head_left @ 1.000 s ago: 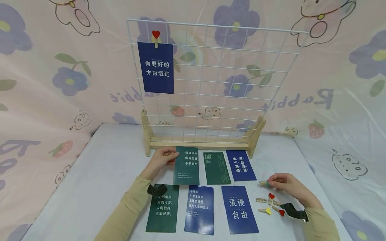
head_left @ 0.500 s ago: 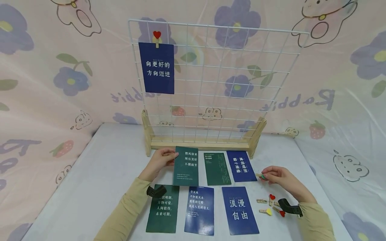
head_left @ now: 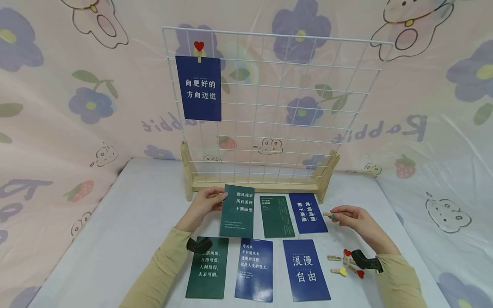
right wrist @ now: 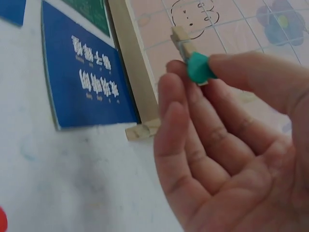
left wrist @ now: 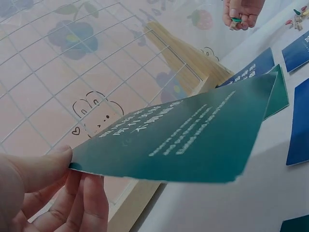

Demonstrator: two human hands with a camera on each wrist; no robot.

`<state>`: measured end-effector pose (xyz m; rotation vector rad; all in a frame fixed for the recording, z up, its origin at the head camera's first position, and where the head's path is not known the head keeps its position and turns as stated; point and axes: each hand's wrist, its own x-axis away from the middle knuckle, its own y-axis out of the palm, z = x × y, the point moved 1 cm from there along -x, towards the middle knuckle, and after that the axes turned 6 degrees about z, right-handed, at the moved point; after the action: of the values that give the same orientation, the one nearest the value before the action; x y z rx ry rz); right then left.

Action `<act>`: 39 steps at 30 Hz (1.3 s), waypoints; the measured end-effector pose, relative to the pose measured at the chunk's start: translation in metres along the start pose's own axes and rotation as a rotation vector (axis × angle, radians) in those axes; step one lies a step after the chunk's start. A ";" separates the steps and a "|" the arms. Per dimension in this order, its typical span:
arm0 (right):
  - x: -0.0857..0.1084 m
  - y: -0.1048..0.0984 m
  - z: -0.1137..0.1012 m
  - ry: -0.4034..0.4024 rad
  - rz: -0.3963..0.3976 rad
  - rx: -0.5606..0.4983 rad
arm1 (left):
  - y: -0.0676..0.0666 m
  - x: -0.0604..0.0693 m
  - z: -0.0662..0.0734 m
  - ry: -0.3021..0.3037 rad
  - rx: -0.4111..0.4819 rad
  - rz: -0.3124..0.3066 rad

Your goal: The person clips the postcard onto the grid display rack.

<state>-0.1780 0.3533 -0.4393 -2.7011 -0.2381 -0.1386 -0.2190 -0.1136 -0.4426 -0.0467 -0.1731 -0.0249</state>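
Note:
My left hand [head_left: 204, 208] pinches a green card [head_left: 237, 211] by its left edge, thumb on the printed face and fingers behind. In the left wrist view the card tilts up off the table. My right hand [head_left: 360, 224] pinches a small wooden clothespin [right wrist: 181, 41] with a green heart [right wrist: 199, 67] between thumb and fingertips, near the blue card [head_left: 308, 213] at the back right. On the white wire grid [head_left: 286, 102] behind hangs a dark blue card [head_left: 199, 100], held by a clothespin with a red heart [head_left: 199, 45].
Another green card [head_left: 277, 217] lies in the back row. In front are a green card [head_left: 207, 273], a blue card [head_left: 253, 276] and another blue card [head_left: 307, 273]. Several clothespins [head_left: 334, 258] lie at right. The grid stands on a wooden base [head_left: 254, 187].
My right hand has lifted the clothespin away from the pile, moving up and left toward the back-row cards. The left hand with its green card has barely moved.

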 end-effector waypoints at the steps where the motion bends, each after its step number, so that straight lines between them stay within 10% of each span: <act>1: -0.001 0.001 -0.001 -0.002 0.005 -0.004 | 0.000 0.000 0.001 -0.002 0.002 0.001; 39: -0.030 0.040 -0.071 -0.064 0.002 -0.056 | 0.005 0.001 0.029 0.039 -0.004 -0.028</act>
<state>-0.2037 0.2833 -0.3950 -2.7644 -0.2541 -0.0594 -0.2228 -0.1074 -0.4137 -0.0476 -0.1352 -0.0545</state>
